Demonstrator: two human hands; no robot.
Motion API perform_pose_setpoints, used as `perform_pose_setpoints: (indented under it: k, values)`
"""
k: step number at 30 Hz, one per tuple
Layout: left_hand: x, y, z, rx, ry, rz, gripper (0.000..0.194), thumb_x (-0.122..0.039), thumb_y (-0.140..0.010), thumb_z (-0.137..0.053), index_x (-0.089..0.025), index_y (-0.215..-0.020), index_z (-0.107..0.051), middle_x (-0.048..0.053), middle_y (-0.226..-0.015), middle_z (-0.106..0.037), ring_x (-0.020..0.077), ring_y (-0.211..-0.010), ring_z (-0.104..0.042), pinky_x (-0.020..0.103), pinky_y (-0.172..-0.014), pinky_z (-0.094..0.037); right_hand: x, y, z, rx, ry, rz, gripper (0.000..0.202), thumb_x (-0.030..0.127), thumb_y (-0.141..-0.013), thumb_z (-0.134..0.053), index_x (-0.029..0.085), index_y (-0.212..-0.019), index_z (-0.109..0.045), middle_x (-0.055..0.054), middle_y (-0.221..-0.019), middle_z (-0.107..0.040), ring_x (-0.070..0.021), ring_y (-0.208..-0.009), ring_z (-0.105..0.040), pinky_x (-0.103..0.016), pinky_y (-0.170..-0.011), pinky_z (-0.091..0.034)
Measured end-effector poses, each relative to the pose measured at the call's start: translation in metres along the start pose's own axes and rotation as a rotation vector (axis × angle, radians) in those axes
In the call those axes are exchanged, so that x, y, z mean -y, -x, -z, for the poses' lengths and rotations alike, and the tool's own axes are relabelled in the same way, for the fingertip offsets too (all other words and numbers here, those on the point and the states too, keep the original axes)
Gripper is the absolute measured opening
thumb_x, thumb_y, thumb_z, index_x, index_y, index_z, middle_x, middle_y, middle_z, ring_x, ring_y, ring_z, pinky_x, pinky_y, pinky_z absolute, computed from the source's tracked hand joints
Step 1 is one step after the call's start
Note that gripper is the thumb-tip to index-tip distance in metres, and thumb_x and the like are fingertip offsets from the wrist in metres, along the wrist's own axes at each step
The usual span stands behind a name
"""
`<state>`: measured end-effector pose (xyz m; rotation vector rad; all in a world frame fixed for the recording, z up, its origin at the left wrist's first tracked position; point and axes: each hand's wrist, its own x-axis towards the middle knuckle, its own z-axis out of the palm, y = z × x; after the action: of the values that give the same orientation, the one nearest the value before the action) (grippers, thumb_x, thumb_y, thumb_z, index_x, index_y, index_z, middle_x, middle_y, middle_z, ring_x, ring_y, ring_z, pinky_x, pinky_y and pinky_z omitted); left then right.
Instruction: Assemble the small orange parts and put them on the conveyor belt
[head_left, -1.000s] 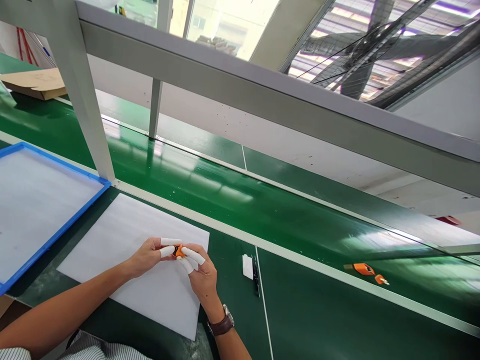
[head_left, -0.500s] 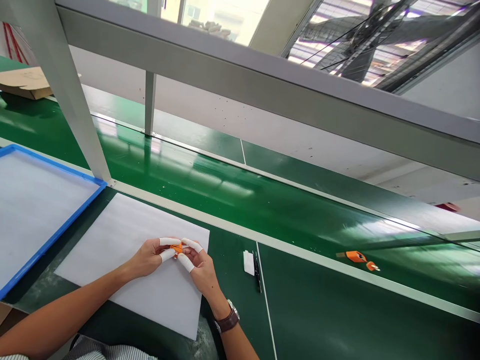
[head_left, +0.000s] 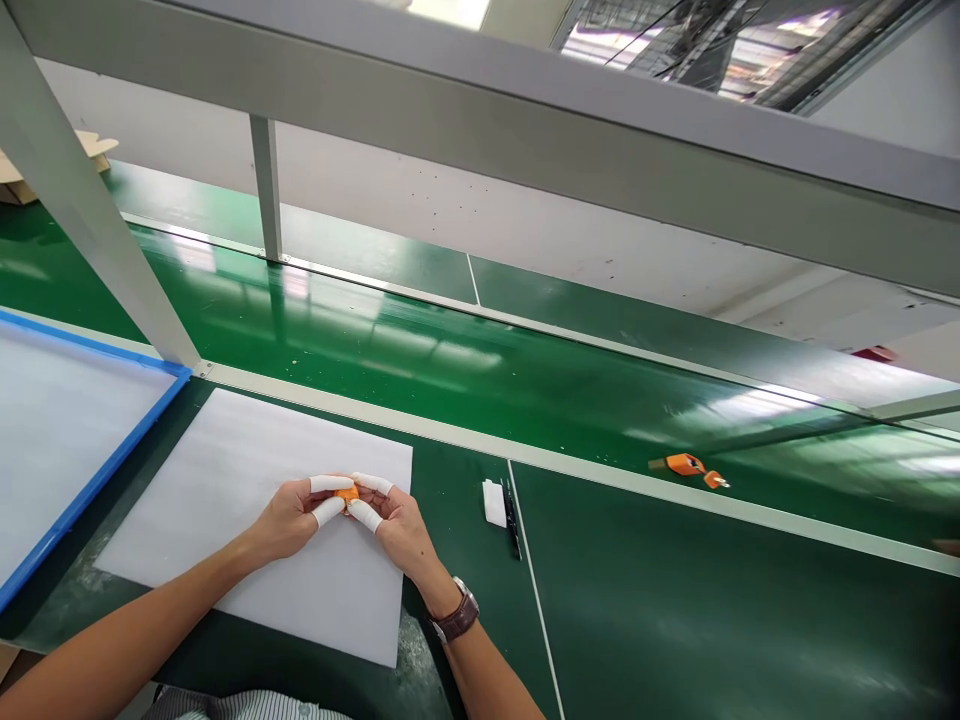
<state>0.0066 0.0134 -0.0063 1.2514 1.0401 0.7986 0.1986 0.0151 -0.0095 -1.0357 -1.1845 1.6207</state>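
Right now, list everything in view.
Workbench: 1, dark green, foreground
Belt: 1, green, beyond workbench
Metal frame: 1, grey, above belt
Cardboard: 1, brown, left
Blue-edged panel: 1, white, left
Sheet: 1, white, centre
Small part: 1, orange, over sheet
Rectangular piece: 1, white, right of sheet
Thin item: 1, black, beside that
Metal-tipped piece: 1, orange, on belt
Unclear item: 1, red, far right
Wristwatch: 1, brown strap, right wrist
Left hand, right hand: 2, white finger covers, gripping part

Holding bare left forearm (head_left: 157,610) and right forearm (head_left: 495,668) angled inward from the lower edge; pinching with left hand (head_left: 289,517) and right hand (head_left: 405,533), set close together, using extended thumbs (head_left: 366,515) and index fingers (head_left: 330,483) sheathed in white.
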Motion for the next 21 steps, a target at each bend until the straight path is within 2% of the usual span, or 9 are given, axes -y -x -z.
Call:
perform_pose_setpoints:
  k: [11, 13, 15, 18, 21]
  values:
    - [-0.008, -0.002, -0.004, -0.047, -0.029, 0.029, 0.031, -0.036, -0.087, -0.066, -0.023, -0.114, -0.074, 0.004, -0.122, -0.074, 0.0276, -0.114, -0.069, 0.045, -0.103, -0.056, 0.003, 0.003, 0.012, 0.091, 0.036, 0.019, 0.052, 0.044, -0.082, -0.077, 0.022, -0.128, -0.065, -0.010, -0.124, -0.071, -0.0276, -0.113, -0.069, -0.048, -0.097, -0.060]
    - [-0.007, -0.003, -0.002, -0.047, -0.036, 0.031, 0.033, -0.036, -0.087, -0.066, -0.023, -0.116, -0.073, 0.004, -0.121, -0.074, 0.0277, -0.115, -0.068, 0.043, -0.103, -0.056, -0.002, 0.001, 0.011, 0.089, 0.035, 0.034, 0.051, 0.045, -0.083, -0.075, 0.023, -0.128, -0.064, -0.009, -0.122, -0.072, -0.0267, -0.110, -0.071, -0.047, -0.094, -0.061]
    - [-0.007, -0.004, -0.001, -0.049, -0.065, 0.028, 0.034, -0.037, -0.087, -0.065, -0.023, -0.117, -0.072, 0.004, -0.121, -0.074, 0.0274, -0.114, -0.069, 0.042, -0.102, -0.056, -0.006, -0.002, 0.010, 0.076, 0.063, 0.064, 0.046, 0.044, -0.088, -0.070, 0.023, -0.128, -0.064, -0.007, -0.113, -0.075, -0.0239, -0.099, -0.074, -0.042, -0.086, -0.064]
    - [-0.010, -0.004, 0.002, -0.076, -0.160, 0.029, 0.035, -0.040, -0.085, -0.066, -0.027, -0.117, -0.072, 0.001, -0.122, -0.074, 0.0280, -0.116, -0.068, 0.041, -0.105, -0.054, -0.007, -0.006, 0.013, -0.003, 0.277, 0.184, 0.032, 0.038, -0.098, -0.055, 0.023, -0.125, -0.065, -0.005, -0.100, -0.077, -0.0176, -0.080, -0.075, -0.032, -0.072, -0.064]
    - [-0.009, -0.004, 0.010, -0.140, -0.360, 0.120, 0.036, -0.045, -0.082, -0.066, -0.036, -0.115, -0.073, -0.005, -0.119, -0.075, 0.0323, -0.119, -0.066, 0.047, -0.101, -0.056, -0.007, -0.009, 0.024, -0.170, 0.728, 0.428, 0.028, 0.027, -0.094, -0.059, 0.022, -0.121, -0.067, -0.009, -0.116, -0.071, -0.0202, -0.101, -0.071, -0.032, -0.089, -0.059]
